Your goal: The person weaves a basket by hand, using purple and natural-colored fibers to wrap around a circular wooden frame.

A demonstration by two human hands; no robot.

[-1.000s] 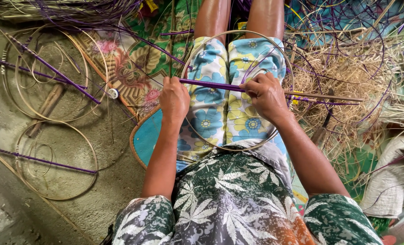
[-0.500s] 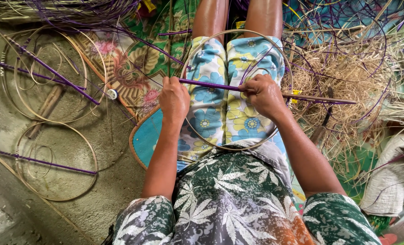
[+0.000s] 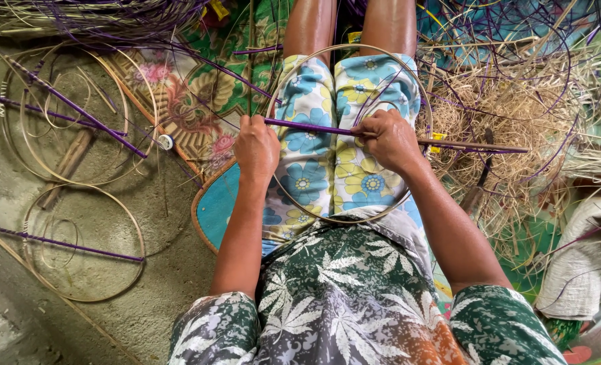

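Note:
I sit on the floor with a thin cane hoop [image 3: 293,74] resting over my lap. A long stick wrapped in purple strip [image 3: 310,127] lies across the hoop from left to right. My left hand [image 3: 256,150] grips the stick's left end together with the hoop's rim. My right hand [image 3: 388,138] is closed around the stick near its middle, pinching a loose purple strip there. The bare tan end of the stick [image 3: 489,146] pokes out to the right.
Finished hoops with purple crossbars [image 3: 77,243] lie on the concrete floor at left, with more [image 3: 64,115] behind them. A heap of dry straw and purple strands [image 3: 516,108] is at right. A patterned mat [image 3: 199,101] and a folded cloth [image 3: 577,270] lie nearby.
My hands have stayed on the stick and hoop; the right hand has shifted slightly as it works the purple strip along the stick.

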